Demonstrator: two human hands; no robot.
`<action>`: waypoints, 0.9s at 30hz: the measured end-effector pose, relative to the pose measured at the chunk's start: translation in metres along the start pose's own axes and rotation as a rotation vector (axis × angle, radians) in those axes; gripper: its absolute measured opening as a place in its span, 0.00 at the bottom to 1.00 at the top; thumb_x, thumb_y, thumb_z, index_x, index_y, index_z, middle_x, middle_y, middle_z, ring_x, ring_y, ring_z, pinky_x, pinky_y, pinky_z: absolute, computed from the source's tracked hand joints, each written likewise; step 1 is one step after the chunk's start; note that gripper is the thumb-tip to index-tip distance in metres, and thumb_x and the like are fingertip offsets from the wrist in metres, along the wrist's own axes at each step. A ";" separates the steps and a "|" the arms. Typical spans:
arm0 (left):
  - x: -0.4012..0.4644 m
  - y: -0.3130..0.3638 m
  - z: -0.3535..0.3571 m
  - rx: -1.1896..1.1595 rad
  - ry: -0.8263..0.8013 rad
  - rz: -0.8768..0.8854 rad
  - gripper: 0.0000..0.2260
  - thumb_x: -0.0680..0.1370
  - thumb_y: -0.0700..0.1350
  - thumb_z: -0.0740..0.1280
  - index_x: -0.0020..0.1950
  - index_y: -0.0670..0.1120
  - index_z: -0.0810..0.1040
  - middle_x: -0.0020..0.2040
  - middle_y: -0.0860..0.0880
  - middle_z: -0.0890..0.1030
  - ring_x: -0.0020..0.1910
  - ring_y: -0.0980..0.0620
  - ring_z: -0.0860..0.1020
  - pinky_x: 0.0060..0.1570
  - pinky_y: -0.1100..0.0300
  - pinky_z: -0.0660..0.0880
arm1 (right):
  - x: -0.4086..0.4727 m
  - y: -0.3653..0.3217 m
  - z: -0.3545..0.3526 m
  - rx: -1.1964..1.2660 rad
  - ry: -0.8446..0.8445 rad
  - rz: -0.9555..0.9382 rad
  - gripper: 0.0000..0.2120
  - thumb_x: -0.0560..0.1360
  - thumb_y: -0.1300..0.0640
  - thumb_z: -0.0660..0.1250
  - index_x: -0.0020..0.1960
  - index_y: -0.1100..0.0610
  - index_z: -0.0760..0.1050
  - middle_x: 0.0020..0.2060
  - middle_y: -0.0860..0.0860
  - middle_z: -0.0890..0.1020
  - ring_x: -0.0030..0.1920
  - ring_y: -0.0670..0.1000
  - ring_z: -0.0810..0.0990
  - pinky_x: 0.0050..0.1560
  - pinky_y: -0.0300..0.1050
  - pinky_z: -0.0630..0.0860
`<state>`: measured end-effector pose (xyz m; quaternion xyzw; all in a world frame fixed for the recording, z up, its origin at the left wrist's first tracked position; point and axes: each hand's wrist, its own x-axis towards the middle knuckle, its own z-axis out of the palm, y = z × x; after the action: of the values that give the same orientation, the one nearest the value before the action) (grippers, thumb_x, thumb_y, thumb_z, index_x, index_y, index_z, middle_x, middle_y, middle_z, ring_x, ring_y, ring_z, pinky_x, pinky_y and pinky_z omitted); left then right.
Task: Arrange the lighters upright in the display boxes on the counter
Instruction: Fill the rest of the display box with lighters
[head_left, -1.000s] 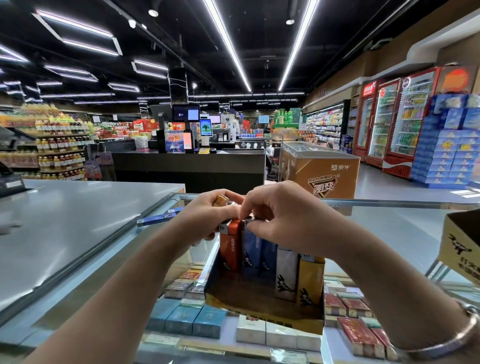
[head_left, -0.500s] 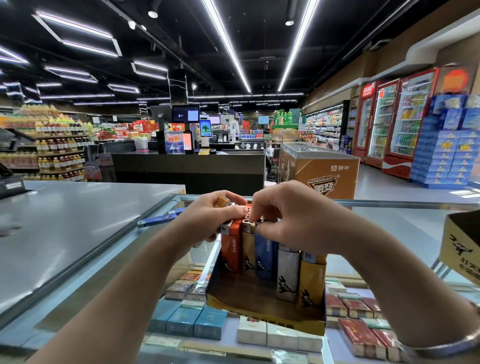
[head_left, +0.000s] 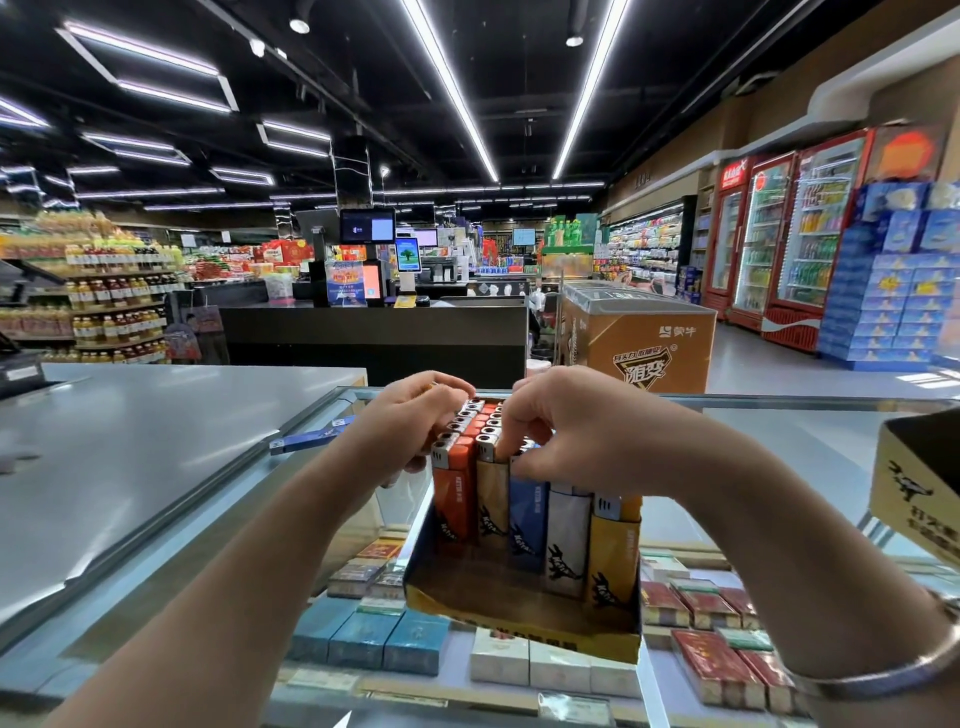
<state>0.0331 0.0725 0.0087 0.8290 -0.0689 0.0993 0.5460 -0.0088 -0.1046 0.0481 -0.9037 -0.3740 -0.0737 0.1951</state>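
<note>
An open yellow display box (head_left: 519, 618) stands on the glass counter (head_left: 779, 441) in front of me. Inside it, several lighters stand upright in rows: orange (head_left: 454, 499), tan (head_left: 491, 512), blue (head_left: 527, 519), white (head_left: 566, 535) and yellow (head_left: 613, 556) at the front. My left hand (head_left: 410, 421) presses against the left side of the rows, fingers curled over the metal tops. My right hand (head_left: 566, 426) pinches the top of the blue lighter in the front row. The box's front part is bare cardboard.
A second yellow display box (head_left: 914, 488) sits at the right edge of the counter. A blue flat pack (head_left: 311, 439) lies on the glass to the left. Cigarette packs (head_left: 711, 649) fill the case under the glass. A grey countertop (head_left: 130, 452) adjoins on the left.
The lighters have come nearer and stand straighter, with their metal tops now showing. Both hands have shifted slightly down over the rows; the right fingers now grip the blue lighter's top.
</note>
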 end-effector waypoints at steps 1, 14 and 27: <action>0.002 0.002 -0.001 -0.048 0.042 -0.034 0.06 0.77 0.39 0.58 0.46 0.47 0.74 0.27 0.50 0.75 0.25 0.55 0.72 0.25 0.63 0.67 | 0.000 0.000 0.001 0.022 -0.006 0.005 0.04 0.72 0.61 0.68 0.43 0.54 0.80 0.38 0.46 0.77 0.39 0.46 0.76 0.32 0.33 0.71; -0.013 0.003 0.000 0.164 0.388 0.750 0.10 0.74 0.46 0.65 0.47 0.48 0.64 0.37 0.53 0.72 0.34 0.59 0.72 0.36 0.69 0.72 | 0.006 0.010 0.007 0.269 0.456 -0.048 0.04 0.74 0.59 0.68 0.41 0.57 0.79 0.28 0.49 0.76 0.26 0.41 0.70 0.29 0.34 0.69; -0.018 0.007 0.020 0.305 0.177 0.954 0.21 0.73 0.40 0.69 0.59 0.41 0.61 0.39 0.58 0.73 0.35 0.64 0.74 0.36 0.74 0.70 | 0.008 -0.001 0.015 0.170 0.595 -0.105 0.06 0.69 0.55 0.73 0.44 0.56 0.81 0.34 0.42 0.76 0.35 0.37 0.73 0.38 0.30 0.69</action>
<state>0.0153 0.0514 0.0029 0.7639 -0.3780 0.4164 0.3165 -0.0044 -0.0929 0.0370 -0.8023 -0.3516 -0.3134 0.3667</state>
